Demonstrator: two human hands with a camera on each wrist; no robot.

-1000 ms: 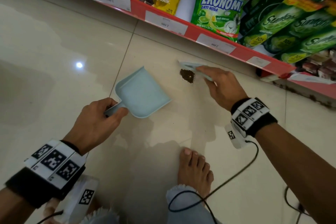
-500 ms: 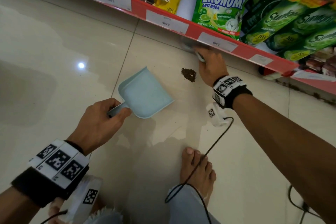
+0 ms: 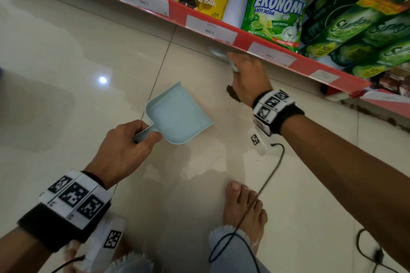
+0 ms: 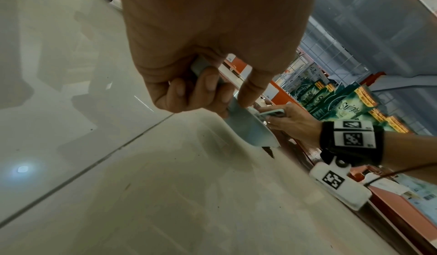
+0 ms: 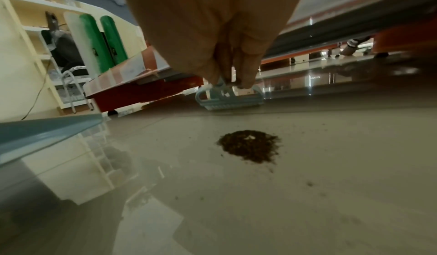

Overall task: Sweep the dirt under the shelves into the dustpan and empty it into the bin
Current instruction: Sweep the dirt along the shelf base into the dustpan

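Note:
A light blue dustpan lies flat on the tiled floor, mouth toward the shelf. My left hand grips its handle. A small brown dirt pile sits right of the pan, partly hidden by my right hand. That hand holds a light blue brush whose head reaches the floor under the shelf edge. The right wrist view shows the brush bristles-down beyond the dirt pile, with the dustpan rim at the left. In the left wrist view my fingers curl round the dustpan handle.
A low red-edged shelf with shampoo and detergent packets runs across the top. More dirt lines the shelf base at the right. My bare foot and a black cable are near the bottom. Loose specks dot the floor.
My right hand has carried the brush from beside the dirt pile up and away to the shelf edge. The left hand and dustpan have stayed put.

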